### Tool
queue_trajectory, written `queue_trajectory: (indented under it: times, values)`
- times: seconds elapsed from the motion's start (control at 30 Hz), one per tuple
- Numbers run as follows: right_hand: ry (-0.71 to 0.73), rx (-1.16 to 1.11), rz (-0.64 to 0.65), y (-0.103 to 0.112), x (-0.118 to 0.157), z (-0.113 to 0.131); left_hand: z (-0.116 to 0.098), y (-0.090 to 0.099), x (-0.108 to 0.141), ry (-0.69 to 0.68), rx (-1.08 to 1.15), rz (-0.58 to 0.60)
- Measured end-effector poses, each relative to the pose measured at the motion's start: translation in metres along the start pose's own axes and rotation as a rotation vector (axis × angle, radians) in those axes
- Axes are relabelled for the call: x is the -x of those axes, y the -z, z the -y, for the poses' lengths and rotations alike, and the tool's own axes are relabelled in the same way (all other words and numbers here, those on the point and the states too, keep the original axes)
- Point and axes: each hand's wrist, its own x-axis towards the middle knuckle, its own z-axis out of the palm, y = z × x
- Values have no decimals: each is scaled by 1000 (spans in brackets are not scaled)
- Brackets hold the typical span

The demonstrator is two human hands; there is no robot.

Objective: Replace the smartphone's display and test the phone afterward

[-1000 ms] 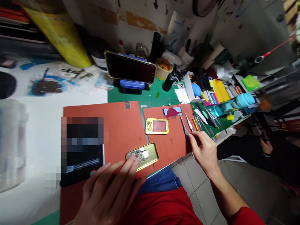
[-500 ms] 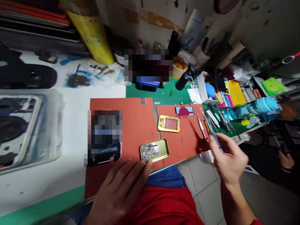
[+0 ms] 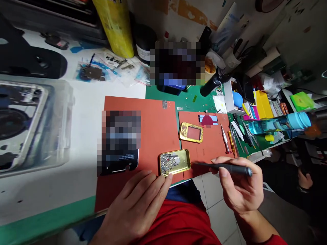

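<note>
A slim dark screwdriver (image 3: 233, 168) is gripped between the thumb and fingers of my right hand (image 3: 241, 190), its thin tip pointing left at the tin. That shallow gold tin (image 3: 184, 163) holds a heap of tiny screws (image 3: 168, 162) in its left part. My left hand (image 3: 139, 200) lies flat with fingers stretched out, the fingertips at the tin's near edge. Beyond the tin lies its gold lid (image 3: 191, 132) with a window in it. To the left, a dark phone (image 3: 122, 163) rests on the brown-red mat (image 3: 150, 132), partly blurred out.
Two more screwdrivers, one silver (image 3: 224, 137) and one gold (image 3: 231, 143), lie at the right mat's edge. Past them are several hand tools, a blue bottle (image 3: 278, 123) and a yellow box (image 3: 264, 103). A clear plastic case (image 3: 66, 126) stands left. Another person's hand (image 3: 305, 178) shows far right.
My right hand has brought the screwdriver from beside the other tools down and left toward the tin. My left hand stays at the tin. The view has shifted slightly.
</note>
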Motion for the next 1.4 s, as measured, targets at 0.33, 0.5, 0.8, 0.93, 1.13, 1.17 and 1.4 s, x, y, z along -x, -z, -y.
queue_trajectory:
  times: [0.33, 0.5, 0.8, 0.93, 1.13, 1.17, 1.4]
  values:
    - [-24, 90, 81, -5, 7, -3, -2, -5, 8, 83, 85, 30]
    - [-20, 82, 92, -8, 3, -2, -1, -4, 11, 89, 106, 49]
    - [-94, 110, -2, -10, 12, -11, -2, -4, 6, 96, 93, 37]
    - [-120, 36, -12, -12, 12, -10, -2, -3, 3, 100, 81, 41]
    - [-356, -154, -183, -20, -1, -8, 2, 0, -2, 22, 57, -4]
    - [-427, -220, -208, -22, -4, -8, 3, 0, -2, 17, 66, -15]
    - [-749, -530, -219, -31, -16, -13, -6, 8, -23, 211, 241, -158]
